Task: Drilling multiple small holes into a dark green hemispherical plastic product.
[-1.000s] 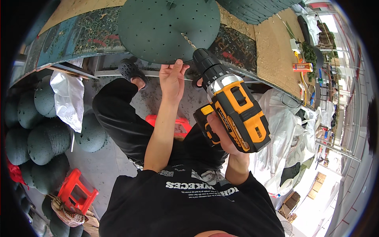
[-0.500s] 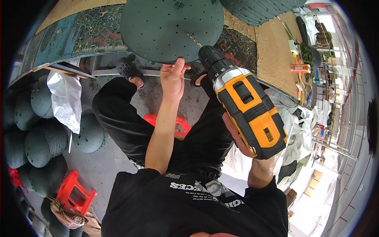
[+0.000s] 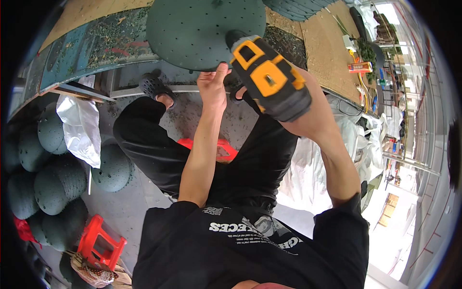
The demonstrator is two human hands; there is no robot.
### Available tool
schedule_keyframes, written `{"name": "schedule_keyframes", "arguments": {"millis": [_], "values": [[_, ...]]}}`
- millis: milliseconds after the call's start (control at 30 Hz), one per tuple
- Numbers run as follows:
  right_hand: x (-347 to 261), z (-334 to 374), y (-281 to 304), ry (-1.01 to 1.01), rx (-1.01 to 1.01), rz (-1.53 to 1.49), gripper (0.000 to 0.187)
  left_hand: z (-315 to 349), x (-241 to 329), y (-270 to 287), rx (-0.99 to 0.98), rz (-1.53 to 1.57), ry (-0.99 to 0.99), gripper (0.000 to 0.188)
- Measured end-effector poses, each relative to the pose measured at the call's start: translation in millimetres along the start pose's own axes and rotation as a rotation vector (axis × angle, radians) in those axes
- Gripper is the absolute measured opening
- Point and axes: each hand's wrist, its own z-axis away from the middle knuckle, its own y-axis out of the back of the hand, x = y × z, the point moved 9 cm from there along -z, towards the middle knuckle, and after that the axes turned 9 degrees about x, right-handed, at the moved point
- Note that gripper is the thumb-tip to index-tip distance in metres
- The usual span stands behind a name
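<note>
Drill point(image 3: 269, 79) swung forward over the perforated green dome point(image 3: 197, 33)

Half a second ago the power drill stood back from the dome with its bit in plain sight; now its black chuck point(image 3: 236, 37) has come in over the dome's right-hand part, and the bit is hidden from this angle, so I cannot tell whether it sits in a hole. The right hand point(image 3: 308, 113) has travelled forward with it, clamped on the yellow-and-black drill, though the tool's body covers most of the fingers. The left hand point(image 3: 213, 89) has stayed at the dome's near rim, pinching the edge with the thumb on top. The two hands are apart, the left on the dome and the right on the drill.

The dome rests on the table point(image 3: 320, 53), at the edge nearest the person, with rows of small dark holes across it. Green clippings point(image 3: 115, 38) are scattered to its left, and a stack of ribbed green domes point(image 3: 298, 8) stands just beyond it to the right. An orange box point(image 3: 361, 67) lies farther right. On the floor at left, more green domes point(image 3: 57, 185) are piled beside a white bag point(image 3: 81, 127) and a red stool point(image 3: 101, 243).
</note>
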Motion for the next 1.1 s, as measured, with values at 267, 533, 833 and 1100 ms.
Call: {"name": "schedule_keyframes", "arguments": {"millis": [267, 533, 833, 1100], "values": [[-3.6, 10.6, 1.6, 0.204, -0.014, 0.061, 0.031, 5.5, 3.1, -3.5, 0.008, -0.009, -0.111, 0.015], [26.6, 77.1, 41.2, 0.094, 0.058, 0.088, 0.056, 7.8, 8.4, -9.9, 0.017, -0.004, -0.125, 0.011], [142.8, 151.8, 4.4, -0.559, 0.204, -1.307, 0.047, 17.3, 12.1, -17.8, -0.080, 0.028, 0.032, 0.021], [225.4, 224.6, -89.3, -0.711, 0.285, -2.080, 0.040, 67.1, 140.1, -15.9, 0.279, -0.903, -0.688, 0.043]]}}
